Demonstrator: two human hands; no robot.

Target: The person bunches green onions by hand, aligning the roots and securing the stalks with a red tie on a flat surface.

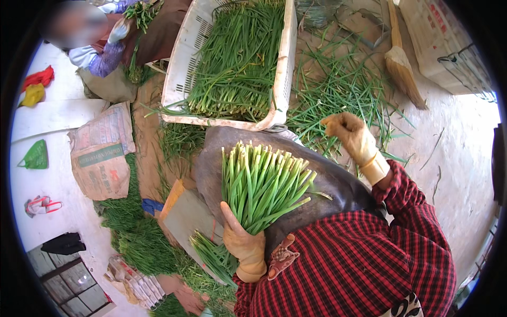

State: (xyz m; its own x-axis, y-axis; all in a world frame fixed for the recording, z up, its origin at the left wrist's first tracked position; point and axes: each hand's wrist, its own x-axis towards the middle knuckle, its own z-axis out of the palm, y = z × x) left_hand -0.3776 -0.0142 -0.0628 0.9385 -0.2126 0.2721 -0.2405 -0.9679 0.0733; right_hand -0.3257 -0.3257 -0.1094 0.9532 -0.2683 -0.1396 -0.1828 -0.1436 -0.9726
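Observation:
My left hand, in a tan rubber glove, is closed around a bunch of green garlic chives whose pale cut ends fan out away from me. The bunch lies over a dark apron on my lap. Off to the right, above loose stalks on the floor, my right hand is raised in a similar glove. Its fingers are curled, and whether a stalk is between them cannot be told. A white plastic crate stands beyond my lap, filled with chives. More stalks lie beside my left wrist.
Scattered stalks cover the floor right of the crate, near a straw broom and a large white container. At left are a printed sack and chive heaps. Another person holds a bunch at upper left.

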